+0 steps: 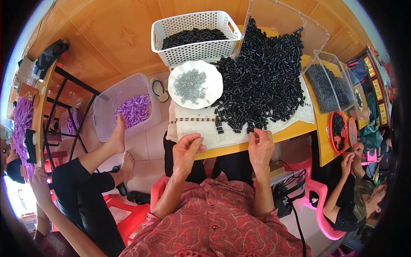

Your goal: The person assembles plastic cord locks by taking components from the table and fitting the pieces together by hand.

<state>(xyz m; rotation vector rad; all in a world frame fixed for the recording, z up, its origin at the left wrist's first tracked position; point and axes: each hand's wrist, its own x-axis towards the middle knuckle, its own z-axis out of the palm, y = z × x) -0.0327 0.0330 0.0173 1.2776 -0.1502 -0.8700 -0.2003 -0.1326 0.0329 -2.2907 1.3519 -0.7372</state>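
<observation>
A large heap of small black cylindrical pieces point(265, 77) spreads over a white cloth point(192, 127) in front of me. At the heap's near edge, the thumb and fingers of my right hand point(261, 152) are closed on one of these black pieces point(251, 129). My left hand point(185, 153) is held above the table's near edge, left of the heap. Its thumb and forefinger are pinched together, and whatever lies between them is too small to make out. Beyond it, a white scalloped plate point(217, 88) carries many small clear pieces point(191, 87).
A white perforated basket point(195, 53) of black pieces stands behind the plate. Clear plastic walls point(295, 17) back the heap; a clear box point(329, 83) stands to its right. Purple pieces fill a floor tub point(102, 109). Persons sit at left point(81, 188) and right point(351, 201).
</observation>
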